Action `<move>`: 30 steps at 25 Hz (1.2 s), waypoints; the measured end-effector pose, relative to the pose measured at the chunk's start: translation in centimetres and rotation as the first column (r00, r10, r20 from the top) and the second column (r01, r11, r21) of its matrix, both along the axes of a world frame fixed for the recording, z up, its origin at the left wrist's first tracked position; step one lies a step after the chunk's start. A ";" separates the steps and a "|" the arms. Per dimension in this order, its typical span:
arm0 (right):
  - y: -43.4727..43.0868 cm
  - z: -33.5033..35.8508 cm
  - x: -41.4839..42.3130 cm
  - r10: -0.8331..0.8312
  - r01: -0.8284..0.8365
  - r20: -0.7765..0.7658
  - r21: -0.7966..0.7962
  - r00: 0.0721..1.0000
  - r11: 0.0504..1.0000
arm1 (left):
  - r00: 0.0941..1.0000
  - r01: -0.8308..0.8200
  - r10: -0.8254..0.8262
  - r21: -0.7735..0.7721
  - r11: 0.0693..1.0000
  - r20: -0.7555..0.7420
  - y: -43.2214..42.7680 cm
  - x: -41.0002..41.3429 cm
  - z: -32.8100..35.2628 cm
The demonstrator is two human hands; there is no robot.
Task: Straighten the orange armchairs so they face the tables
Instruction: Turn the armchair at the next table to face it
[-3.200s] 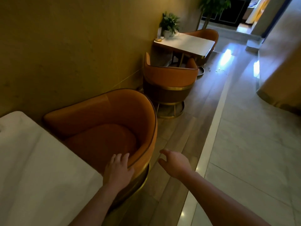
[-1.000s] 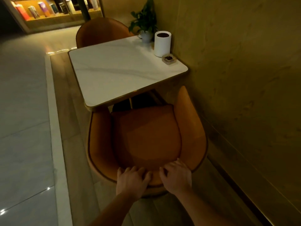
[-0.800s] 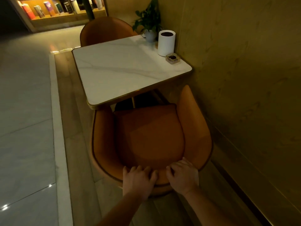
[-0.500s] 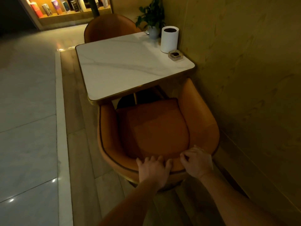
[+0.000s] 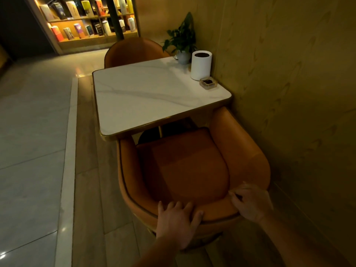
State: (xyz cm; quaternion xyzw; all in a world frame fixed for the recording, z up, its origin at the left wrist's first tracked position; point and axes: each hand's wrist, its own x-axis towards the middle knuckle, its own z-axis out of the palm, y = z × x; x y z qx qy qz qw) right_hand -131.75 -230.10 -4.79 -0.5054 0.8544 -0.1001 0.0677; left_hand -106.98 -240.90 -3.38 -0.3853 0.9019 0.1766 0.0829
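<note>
An orange armchair (image 5: 192, 170) stands in front of me with its open side toward a white marble table (image 5: 150, 93), its arms reaching the table's near edge. My left hand (image 5: 178, 222) lies over the top of the backrest, fingers curled on the rim. My right hand (image 5: 250, 203) grips the same rim further right, near the wall. A second orange armchair (image 5: 134, 52) sits at the far side of the table, facing it.
The wall (image 5: 289, 93) runs close along the chair's right side. On the table stand a white cylinder (image 5: 201, 65), a small ashtray (image 5: 208, 83) and a potted plant (image 5: 182, 43). A lit bookshelf (image 5: 86, 20) is at the back. Tiled floor (image 5: 32, 151) lies to the left.
Since 3.2 s ago I have come round behind the chair. Over the last second both hands stay on the backrest and spread apart; the chair sits a little closer to the wall.
</note>
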 end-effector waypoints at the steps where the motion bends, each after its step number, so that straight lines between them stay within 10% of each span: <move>1: 0.0 0.1 -0.5 -0.007 0.007 0.011 0.031 1.000 1.000 | 1.000 -0.014 0.014 -0.009 1.000 0.003 0.2 -0.4 0.1; 30: -1.8 0.2 -11.5 0.087 -0.091 0.073 0.052 0.993 0.994 | 1.000 -0.025 0.024 0.201 0.979 0.010 -1.5 -10.5 -0.2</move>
